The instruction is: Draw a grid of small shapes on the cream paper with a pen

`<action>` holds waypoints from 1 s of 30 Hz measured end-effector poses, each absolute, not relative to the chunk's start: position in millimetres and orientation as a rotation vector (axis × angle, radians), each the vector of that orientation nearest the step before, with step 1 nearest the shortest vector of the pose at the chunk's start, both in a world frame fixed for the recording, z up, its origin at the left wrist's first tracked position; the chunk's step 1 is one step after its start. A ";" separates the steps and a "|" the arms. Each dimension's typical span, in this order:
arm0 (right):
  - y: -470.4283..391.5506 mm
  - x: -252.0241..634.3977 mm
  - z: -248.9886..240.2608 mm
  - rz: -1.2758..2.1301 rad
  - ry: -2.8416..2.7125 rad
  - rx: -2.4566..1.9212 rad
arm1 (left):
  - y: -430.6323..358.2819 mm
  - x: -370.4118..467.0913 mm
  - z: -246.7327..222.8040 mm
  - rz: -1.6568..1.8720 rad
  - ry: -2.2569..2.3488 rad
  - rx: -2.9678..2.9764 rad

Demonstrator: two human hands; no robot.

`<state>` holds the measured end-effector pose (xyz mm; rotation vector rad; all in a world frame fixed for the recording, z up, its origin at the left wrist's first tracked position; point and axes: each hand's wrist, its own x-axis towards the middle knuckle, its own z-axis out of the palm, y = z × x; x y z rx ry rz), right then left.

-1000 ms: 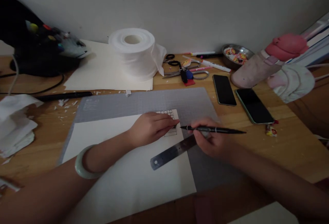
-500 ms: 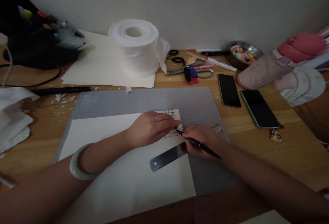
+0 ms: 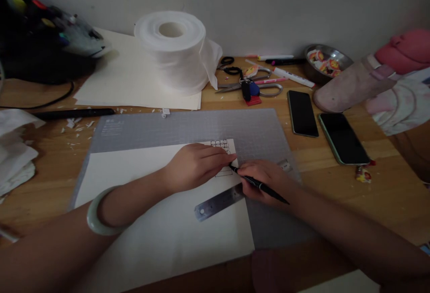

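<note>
A black pen (image 3: 262,186) is gripped in my right hand (image 3: 264,177), its tip touching or just above a sheet of white paper (image 3: 141,243). My left hand (image 3: 198,167) rests on the sheet, fingers pressed together and fingertips close to the pen tip. What lies under those fingertips is hidden. Rows of small inked circles in a grid (image 3: 220,144) show beyond the left fingers, with straight lines below them. Slanting across the paper, a metal ruler (image 3: 218,202) passes beneath my right hand.
Under the paper lies a grey cutting mat (image 3: 188,125). Behind it stand a paper roll (image 3: 171,55) and scissors (image 3: 268,88). Two phones (image 3: 303,113), a tilted bottle (image 3: 352,84) and a metal bowl (image 3: 314,71) are on the right. Paper scraps (image 3: 72,123) litter the left.
The pen tip has shifted slightly up and left, closer to my left fingertips. The camera view has tilted a little, so background things sit higher. Both hands stay nearly in place.
</note>
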<state>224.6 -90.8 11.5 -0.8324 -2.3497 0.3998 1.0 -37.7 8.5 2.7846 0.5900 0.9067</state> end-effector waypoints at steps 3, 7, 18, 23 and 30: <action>-91.4 225.9 10.7 0.441 -2.337 -0.859 | -37.6 1.2 8.8 0.902 0.587 2.778; -92.0 227.6 8.8 0.504 -2.321 -0.917 | -38.0 0.7 8.8 0.878 0.574 2.776; -94.3 227.8 8.0 0.529 -2.280 -1.090 | -37.6 2.0 9.8 0.876 0.563 2.807; -94.3 228.0 7.6 0.453 -2.237 -1.054 | -38.8 2.6 9.9 0.899 0.529 2.879; -91.2 226.9 8.7 0.444 -2.151 -1.080 | -38.6 2.7 12.0 0.887 0.522 2.888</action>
